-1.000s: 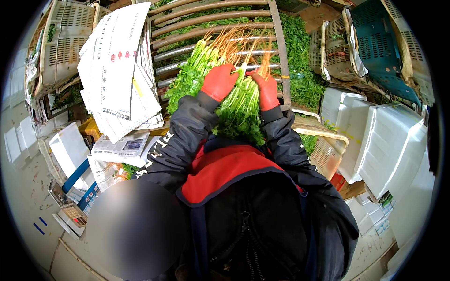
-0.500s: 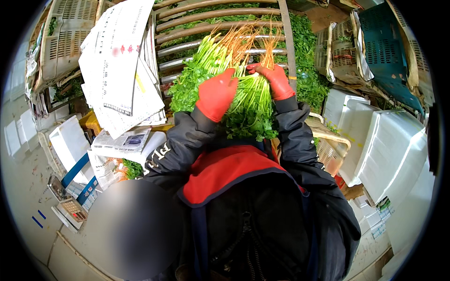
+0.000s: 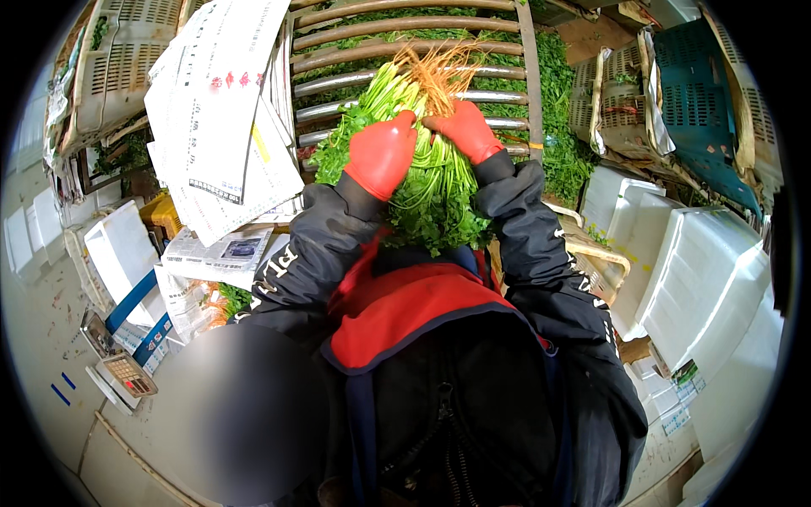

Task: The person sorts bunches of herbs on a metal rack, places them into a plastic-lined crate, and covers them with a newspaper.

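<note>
Before me lies a big bunch of leafy green coriander (image 3: 443, 207) with pale stems and orange roots, the roots pointing away from me. In a red rubber glove, my left hand (image 3: 383, 155) is closed at the left side of the stems, thumb and fingers drawn together. My right hand (image 3: 467, 133), gloved alike, grips the stems just below the roots. The two hands are close to each other over the bunch. Which stems each one holds is partly hidden by the gloves. Under the bunch's far end runs a slatted rack (image 3: 405, 53) of rounded bars.
Left of the rack lies a stack of printed paper sheets (image 3: 211, 110). More greens (image 3: 562, 110) fill the floor beyond its right rail. Plastic crates (image 3: 621, 89) and white foam boxes (image 3: 710, 270) line the right. A scale (image 3: 127, 376) sits low at left.
My right hand has moved left, bringing its clump of roots against the rest of the bunch. My left hand has shifted slightly left and up.
</note>
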### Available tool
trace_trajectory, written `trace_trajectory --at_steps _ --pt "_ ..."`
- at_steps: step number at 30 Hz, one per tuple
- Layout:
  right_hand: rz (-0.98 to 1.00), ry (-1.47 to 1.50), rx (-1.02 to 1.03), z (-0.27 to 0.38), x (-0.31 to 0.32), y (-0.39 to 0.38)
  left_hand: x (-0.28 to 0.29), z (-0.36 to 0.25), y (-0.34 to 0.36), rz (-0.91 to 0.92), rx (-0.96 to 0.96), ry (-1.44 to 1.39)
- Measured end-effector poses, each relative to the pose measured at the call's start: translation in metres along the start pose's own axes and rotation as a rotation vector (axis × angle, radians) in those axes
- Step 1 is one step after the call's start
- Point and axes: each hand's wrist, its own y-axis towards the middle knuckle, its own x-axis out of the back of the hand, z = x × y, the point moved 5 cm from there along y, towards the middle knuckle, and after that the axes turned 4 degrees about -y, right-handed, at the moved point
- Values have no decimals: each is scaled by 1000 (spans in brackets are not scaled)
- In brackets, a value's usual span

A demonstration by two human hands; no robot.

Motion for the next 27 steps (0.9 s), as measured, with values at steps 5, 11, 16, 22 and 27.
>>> trace_trajectory --at_steps 5,11,16,22,27 --pt "-205 179 -164 -6 28 -48 13 23 7 55 105 -68" --pt "-323 173 -145 -35 33 -52 23 28 7 50 154 -147" --pt "-301 27 -202 -45 44 -55 33 51 3 60 172 -14" --pt "-375 -141 -146 -21 29 -29 35 21 5 -191 74 0" --pt "-361 -143 -62 2 11 -7 24 11 12 -45 -35 122"
